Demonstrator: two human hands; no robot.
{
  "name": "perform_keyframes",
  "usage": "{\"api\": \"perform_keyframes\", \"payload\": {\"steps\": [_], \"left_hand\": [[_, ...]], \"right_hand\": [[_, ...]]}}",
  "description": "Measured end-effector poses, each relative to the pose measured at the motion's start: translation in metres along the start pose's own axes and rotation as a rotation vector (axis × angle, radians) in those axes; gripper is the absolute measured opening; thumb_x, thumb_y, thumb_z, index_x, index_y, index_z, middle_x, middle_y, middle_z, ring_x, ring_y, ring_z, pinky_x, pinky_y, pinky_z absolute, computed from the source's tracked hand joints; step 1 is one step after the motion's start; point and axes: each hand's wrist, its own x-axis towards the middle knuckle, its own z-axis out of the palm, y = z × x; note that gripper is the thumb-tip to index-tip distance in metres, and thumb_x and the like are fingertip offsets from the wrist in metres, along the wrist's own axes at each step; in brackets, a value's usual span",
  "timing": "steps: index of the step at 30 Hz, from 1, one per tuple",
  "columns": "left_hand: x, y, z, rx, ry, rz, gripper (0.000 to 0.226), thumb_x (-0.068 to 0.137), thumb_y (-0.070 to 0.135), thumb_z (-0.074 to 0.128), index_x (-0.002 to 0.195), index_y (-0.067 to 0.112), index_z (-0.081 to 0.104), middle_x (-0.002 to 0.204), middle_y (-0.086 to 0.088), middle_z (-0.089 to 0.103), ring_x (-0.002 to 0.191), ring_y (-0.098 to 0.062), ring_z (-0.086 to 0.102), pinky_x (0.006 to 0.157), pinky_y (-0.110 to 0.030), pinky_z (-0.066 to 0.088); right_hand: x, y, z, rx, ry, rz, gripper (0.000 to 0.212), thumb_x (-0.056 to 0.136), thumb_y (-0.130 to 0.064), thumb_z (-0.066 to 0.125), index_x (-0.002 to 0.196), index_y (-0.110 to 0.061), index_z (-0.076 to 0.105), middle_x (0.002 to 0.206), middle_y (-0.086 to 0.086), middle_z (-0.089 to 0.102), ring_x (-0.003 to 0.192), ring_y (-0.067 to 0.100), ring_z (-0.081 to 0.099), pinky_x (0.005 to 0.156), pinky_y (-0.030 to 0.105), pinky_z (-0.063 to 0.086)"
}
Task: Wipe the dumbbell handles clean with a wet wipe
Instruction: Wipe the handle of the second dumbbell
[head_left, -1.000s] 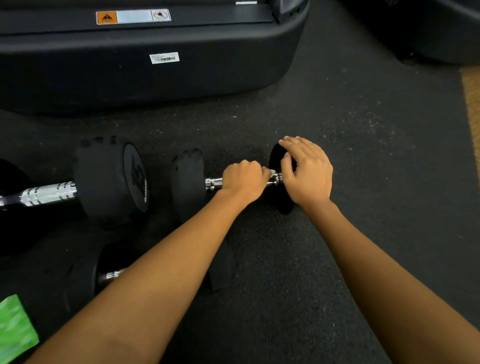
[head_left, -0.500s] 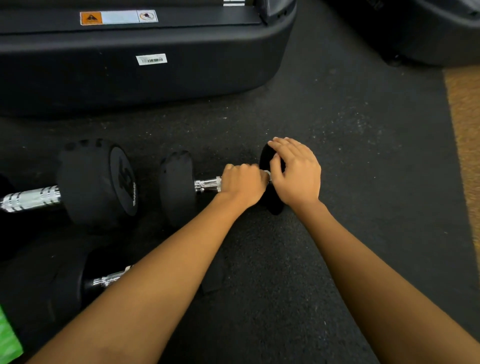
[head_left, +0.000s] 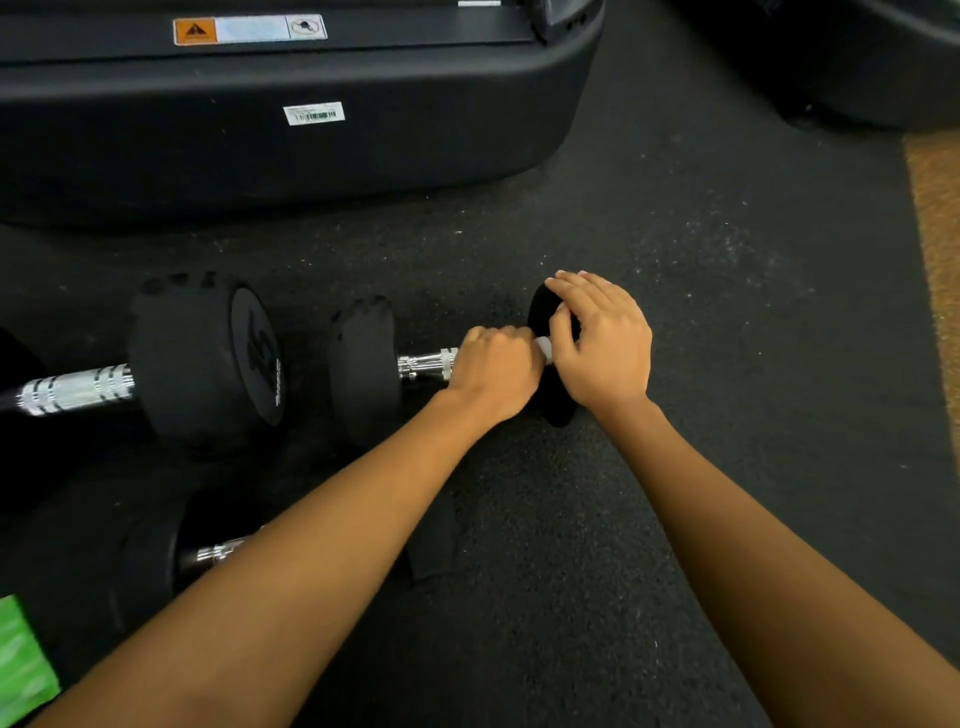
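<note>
A small black dumbbell lies on the rubber floor in the middle of the head view. My left hand is closed around its chrome handle, with a bit of white wet wipe showing at the thumb side. My right hand rests over the dumbbell's right head, fingers curled on its top. A larger dumbbell with a knurled chrome handle lies to the left. A third dumbbell lies nearer, partly hidden under my left forearm.
A big black machine base with a barcode label runs along the back. Another dark base sits at the top right. A green packet lies at the bottom left. Tan carpet borders the right edge.
My left hand stays closed on the handle with only slight shifts; white wipe now shows beside it. The right hand holds the same head. The camera view shifted a little.
</note>
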Motion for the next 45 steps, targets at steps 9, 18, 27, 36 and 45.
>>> {"api": "perform_keyframes", "payload": {"steps": [9, 18, 27, 36, 45], "left_hand": [[0.011, 0.001, -0.01, 0.067, -0.177, -0.097, 0.036, 0.1, 0.027, 0.028, 0.107, 0.012, 0.06, 0.109, -0.011, 0.063, 0.101, -0.03, 0.058, 0.083, -0.036, 0.035], [-0.002, -0.016, -0.001, 0.037, -0.006, -0.056, 0.042, 0.101, 0.033, 0.027, 0.106, 0.009, 0.06, 0.098, -0.011, 0.067, 0.09, -0.028, 0.063, 0.083, -0.035, 0.04], [-0.004, -0.011, 0.001, -0.019, 0.045, 0.059, 0.031, 0.1, 0.028, 0.035, 0.106, 0.009, 0.059, 0.101, -0.01, 0.065, 0.091, -0.027, 0.062, 0.083, -0.036, 0.041], [0.001, -0.001, -0.006, 0.039, -0.042, 0.012, 0.038, 0.102, 0.03, 0.027, 0.108, 0.007, 0.057, 0.106, -0.012, 0.064, 0.096, -0.029, 0.06, 0.084, -0.037, 0.039], [0.004, -0.003, -0.004, 0.004, -0.051, -0.087, 0.042, 0.101, 0.037, 0.029, 0.109, 0.006, 0.055, 0.105, -0.014, 0.064, 0.096, -0.031, 0.061, 0.082, -0.037, 0.04]], "right_hand": [[0.0, 0.0, 0.0, -0.009, -0.012, 0.004, 0.04, 0.088, -0.023, 0.038, 0.111, -0.01, 0.067, 0.116, 0.005, 0.066, 0.115, 0.022, 0.057, 0.102, 0.037, 0.041], [0.0, 0.001, 0.0, -0.007, -0.024, -0.002, 0.041, 0.088, -0.024, 0.037, 0.112, -0.009, 0.067, 0.117, 0.006, 0.066, 0.115, 0.022, 0.057, 0.102, 0.034, 0.039], [0.0, 0.0, -0.001, -0.008, -0.014, 0.001, 0.041, 0.088, -0.024, 0.037, 0.112, -0.009, 0.067, 0.117, 0.006, 0.066, 0.115, 0.022, 0.057, 0.101, 0.037, 0.041], [0.0, 0.0, 0.0, -0.015, -0.016, 0.0, 0.041, 0.087, -0.025, 0.037, 0.111, -0.01, 0.067, 0.116, 0.006, 0.067, 0.115, 0.022, 0.057, 0.101, 0.036, 0.04], [0.001, 0.0, -0.001, -0.018, -0.01, -0.005, 0.04, 0.087, -0.024, 0.038, 0.111, -0.01, 0.067, 0.115, 0.006, 0.067, 0.114, 0.022, 0.058, 0.101, 0.037, 0.041]]}}
